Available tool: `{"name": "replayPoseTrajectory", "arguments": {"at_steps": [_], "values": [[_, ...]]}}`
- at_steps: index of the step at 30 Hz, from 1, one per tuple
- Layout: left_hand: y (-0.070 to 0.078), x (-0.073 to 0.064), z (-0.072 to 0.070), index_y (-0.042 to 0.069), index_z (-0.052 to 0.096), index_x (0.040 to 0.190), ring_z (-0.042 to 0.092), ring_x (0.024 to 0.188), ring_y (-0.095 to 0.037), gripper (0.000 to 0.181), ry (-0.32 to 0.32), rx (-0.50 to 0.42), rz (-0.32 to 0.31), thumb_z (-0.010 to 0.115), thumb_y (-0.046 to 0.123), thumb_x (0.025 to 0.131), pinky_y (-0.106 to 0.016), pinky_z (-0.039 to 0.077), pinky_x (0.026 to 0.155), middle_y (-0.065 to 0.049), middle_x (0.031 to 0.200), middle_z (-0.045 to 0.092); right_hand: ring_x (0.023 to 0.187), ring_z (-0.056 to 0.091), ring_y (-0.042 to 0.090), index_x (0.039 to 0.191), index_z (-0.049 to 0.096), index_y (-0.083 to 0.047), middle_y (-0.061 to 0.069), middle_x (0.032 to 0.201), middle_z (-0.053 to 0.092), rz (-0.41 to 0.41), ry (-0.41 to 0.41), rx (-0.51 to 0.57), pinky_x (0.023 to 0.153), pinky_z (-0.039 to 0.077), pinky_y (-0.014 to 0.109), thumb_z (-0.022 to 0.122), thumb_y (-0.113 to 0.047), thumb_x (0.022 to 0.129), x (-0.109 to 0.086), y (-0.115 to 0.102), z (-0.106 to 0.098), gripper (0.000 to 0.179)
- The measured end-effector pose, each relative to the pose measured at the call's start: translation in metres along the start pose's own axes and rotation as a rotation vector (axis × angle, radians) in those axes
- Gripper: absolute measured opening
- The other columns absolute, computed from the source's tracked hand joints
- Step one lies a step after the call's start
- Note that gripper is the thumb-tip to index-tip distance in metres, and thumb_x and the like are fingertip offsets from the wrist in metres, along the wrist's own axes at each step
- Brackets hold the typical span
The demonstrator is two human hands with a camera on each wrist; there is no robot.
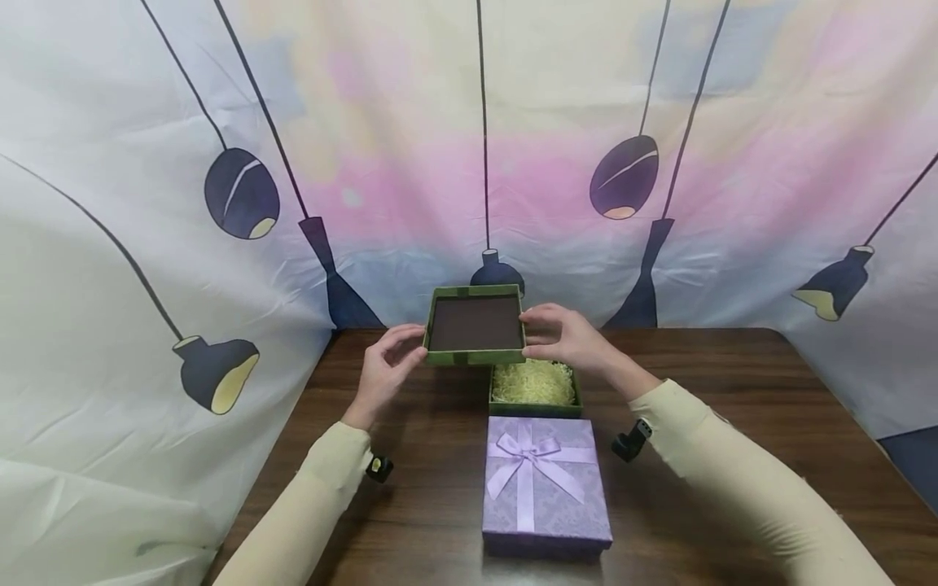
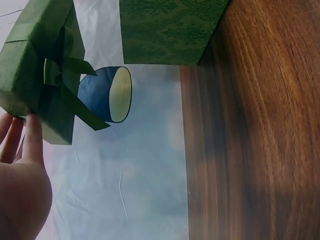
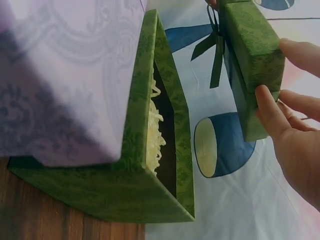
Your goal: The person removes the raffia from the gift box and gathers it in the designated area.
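Both hands hold a green box lid (image 1: pixel 475 356) up above the table, its dark inside facing the head camera. My left hand (image 1: pixel 384 366) grips the lid's left side, and my right hand (image 1: pixel 575 342) grips the right side between thumb and fingers. A green ribbon bow (image 2: pixel 57 75) hangs from the lid's outer face in the left wrist view. Below and to the right stands the open green box (image 1: pixel 538 409), filled with pale yellow shredded paper (image 1: pixel 533 382). The lid overlaps the box's back left part in the head view.
A closed purple gift box (image 1: pixel 542 496) with a lilac ribbon bow stands on the dark wooden table (image 1: pixel 410 496), right in front of the green box. Behind the table hangs a cloth backdrop (image 1: pixel 410 163) printed with lamps.
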State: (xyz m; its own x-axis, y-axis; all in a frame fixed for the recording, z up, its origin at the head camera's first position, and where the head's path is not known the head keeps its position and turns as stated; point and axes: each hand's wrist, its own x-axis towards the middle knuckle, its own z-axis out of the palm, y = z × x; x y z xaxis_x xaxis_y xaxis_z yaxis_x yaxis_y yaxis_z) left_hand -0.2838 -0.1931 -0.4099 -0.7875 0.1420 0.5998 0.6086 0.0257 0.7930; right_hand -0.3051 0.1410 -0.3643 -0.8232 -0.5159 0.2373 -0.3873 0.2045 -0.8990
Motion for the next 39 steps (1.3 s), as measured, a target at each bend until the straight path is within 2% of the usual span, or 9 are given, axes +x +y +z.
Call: {"name": "replayPoseTrajectory", "arguments": {"at_steps": [5,8,12,19,26,39], "values": [[0.001,0.0,-0.003,-0.014,0.062,0.117,0.061,0.112,-0.015,0.031,0.024,0.002,-0.005,0.067,-0.006,0.088,-0.021,0.056,0.088,-0.03,0.124,0.055,0.113,0.063,0.038,0.137,0.05,0.006,0.02,0.138,0.043,0.006,-0.024,-0.04,0.088,0.058,0.032,0.077,-0.007,0.083,0.005,-0.002,0.003,0.061],[0.001,0.001,-0.006,-0.013,0.061,0.118,0.061,0.113,-0.014,0.031,0.018,0.002,-0.012,0.067,-0.004,0.089,-0.021,0.055,0.089,-0.031,0.124,0.055,0.113,0.062,0.039,0.137,0.049,0.006,0.021,0.138,0.043,0.016,-0.03,-0.046,0.088,0.058,0.032,0.076,-0.007,0.084,0.007,-0.006,0.004,0.062],[0.002,0.002,-0.009,-0.014,0.06,0.12,0.06,0.116,-0.016,0.033,0.001,0.012,-0.016,0.066,-0.003,0.09,-0.023,0.053,0.096,-0.031,0.125,0.054,0.113,0.062,0.041,0.137,0.048,0.007,0.023,0.139,0.043,0.046,-0.027,-0.014,0.088,0.058,0.033,0.076,-0.002,0.083,0.007,-0.01,0.006,0.062],[0.004,-0.001,-0.012,-0.015,0.06,0.118,0.06,0.116,-0.019,0.032,0.015,0.017,-0.019,0.067,-0.005,0.088,-0.02,0.052,0.095,-0.031,0.124,0.054,0.114,0.061,0.043,0.138,0.046,0.007,0.023,0.14,0.041,0.081,-0.037,0.021,0.088,0.058,0.032,0.076,0.001,0.081,0.01,-0.01,0.012,0.064],[0.001,-0.007,-0.016,-0.015,0.06,0.119,0.06,0.117,-0.019,0.034,0.013,0.008,-0.038,0.067,-0.001,0.089,-0.023,0.053,0.095,-0.03,0.126,0.054,0.116,0.06,0.04,0.139,0.048,0.004,0.021,0.141,0.041,0.105,-0.056,-0.034,0.088,0.058,0.031,0.078,-0.003,0.081,0.011,-0.01,0.016,0.065],[0.001,-0.017,-0.025,-0.015,0.059,0.12,0.057,0.121,-0.025,0.033,0.024,0.045,-0.067,0.066,-0.005,0.089,-0.019,0.051,0.096,-0.034,0.129,0.051,0.112,0.064,0.036,0.136,0.053,0.003,0.021,0.142,0.041,0.129,-0.058,-0.155,0.087,0.058,0.031,0.079,-0.007,0.08,0.016,-0.014,0.028,0.062]]}}
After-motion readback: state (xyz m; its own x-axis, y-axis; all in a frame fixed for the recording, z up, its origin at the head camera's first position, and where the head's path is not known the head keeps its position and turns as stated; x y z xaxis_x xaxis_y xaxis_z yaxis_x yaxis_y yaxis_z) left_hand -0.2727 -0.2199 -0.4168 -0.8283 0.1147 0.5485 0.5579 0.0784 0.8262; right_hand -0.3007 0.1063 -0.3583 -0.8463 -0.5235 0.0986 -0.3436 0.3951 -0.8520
